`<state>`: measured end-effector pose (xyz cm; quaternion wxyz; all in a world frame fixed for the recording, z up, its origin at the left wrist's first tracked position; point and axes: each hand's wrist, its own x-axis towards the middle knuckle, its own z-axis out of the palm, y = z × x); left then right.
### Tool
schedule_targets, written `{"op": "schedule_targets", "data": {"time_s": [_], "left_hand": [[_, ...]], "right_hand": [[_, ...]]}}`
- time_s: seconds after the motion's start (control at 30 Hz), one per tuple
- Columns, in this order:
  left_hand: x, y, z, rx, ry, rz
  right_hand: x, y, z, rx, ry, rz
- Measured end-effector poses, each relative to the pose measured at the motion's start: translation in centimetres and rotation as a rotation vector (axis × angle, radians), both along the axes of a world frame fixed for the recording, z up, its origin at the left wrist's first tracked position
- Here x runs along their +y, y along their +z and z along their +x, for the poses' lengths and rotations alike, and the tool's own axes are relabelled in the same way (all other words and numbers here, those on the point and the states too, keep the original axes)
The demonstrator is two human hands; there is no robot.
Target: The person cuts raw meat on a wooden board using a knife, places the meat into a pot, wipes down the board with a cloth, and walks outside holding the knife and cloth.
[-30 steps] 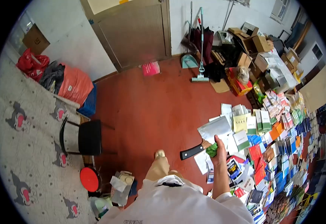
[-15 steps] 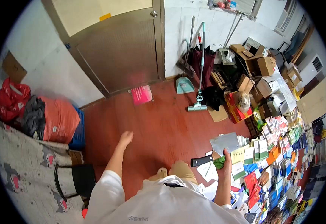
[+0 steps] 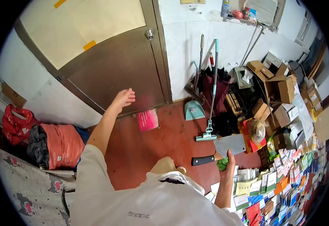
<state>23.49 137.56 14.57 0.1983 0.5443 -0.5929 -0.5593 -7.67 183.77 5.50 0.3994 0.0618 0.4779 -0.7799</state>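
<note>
My right hand [image 3: 230,164] grips a cleaver [image 3: 230,145] near where the blade meets the black handle [image 3: 203,161]. The broad blade points right and the handle points left. A crumpled green thing [image 3: 222,163] sits against the same palm, below the cleaver; I cannot make out what it is. My left hand [image 3: 124,99] is stretched forward with nothing in it, its fingers loosely extended. In view it lies over the lower part of a brown door [image 3: 115,67], apart from the round knob [image 3: 149,35].
A pink mat [image 3: 148,120] lies before the door. A mop [image 3: 206,136], a dustpan [image 3: 194,110] and a dark umbrella [image 3: 214,88] lean at the wall. Cardboard boxes [image 3: 280,89] and heaps of books [image 3: 270,180] fill the right. Bags [image 3: 63,145] stand left.
My left arm has risen and stretched forward toward the door. The door appears nearer and the view has shifted. My right hand still holds the cleaver.
</note>
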Motion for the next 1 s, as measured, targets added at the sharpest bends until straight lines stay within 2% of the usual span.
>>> {"op": "schedule_targets", "data": {"time_s": [0.1, 0.17, 0.23, 0.3, 0.33, 0.4, 0.47, 0.57, 0.6, 0.67, 0.8, 0.87, 0.9, 0.93, 1.0], "left_hand": [[-10.2, 1.5, -5.8, 0.101, 0.012, 0.018], [-16.9, 2.7, -10.2, 0.189, 0.063, 0.037], [-23.4, 3.4, -14.6, 0.256, 0.085, 0.052], [-29.2, 3.5, -19.0, 0.288, 0.265, -0.015], [-31.8, 3.4, -20.9, 0.296, 0.256, -0.007], [-35.6, 2.9, -24.2, 0.122, 0.361, -0.054], [-37.5, 2.5, -26.6, 0.160, 0.414, -0.044], [-39.3, 0.6, -29.0, 0.374, 0.577, -0.051], [-39.1, 0.6, -29.3, 0.363, 0.579, -0.043], [-38.0, 1.7, -29.1, 0.499, 0.698, 0.029], [-39.1, 0.9, -29.1, 0.692, 0.750, 0.188], [-39.6, 0.8, -29.1, 1.032, 0.685, 0.376], [-39.6, 0.7, -28.8, 1.151, 0.568, 0.457], [-39.4, 0.6, -28.5, 1.155, 0.580, 0.446], [-38.5, 0.6, -28.4, 1.331, 0.519, 0.621]], "right_hand": [[-4.6, -1.2, -3.0, 0.013, -0.038, 0.016], [-7.4, -0.1, -3.8, 0.038, -0.047, -0.008], [-8.7, -1.8, -5.0, -0.002, -0.116, -0.006], [-10.3, -1.7, -5.0, 0.027, -0.154, -0.024], [-11.4, -1.2, -4.8, 0.014, -0.211, 0.013], [-14.4, 0.7, -4.9, 0.005, -0.330, 0.069], [-16.1, 1.0, -5.3, -0.043, -0.412, 0.072], [-18.0, 0.8, -6.2, -0.086, -0.378, 0.057], [-18.6, 0.4, -6.6, -0.092, -0.377, 0.070], [-19.3, -0.5, -7.6, -0.116, -0.369, 0.076], [-22.7, -0.2, -10.0, -0.093, -0.266, 0.039], [-23.7, -1.1, -11.9, -0.086, -0.236, 0.028], [-24.1, -1.1, -12.8, -0.117, -0.188, 0.025], [-24.5, -1.1, -13.9, -0.145, -0.139, 0.021], [-25.5, -1.1, -15.7, -0.126, -0.092, 0.008]]}}
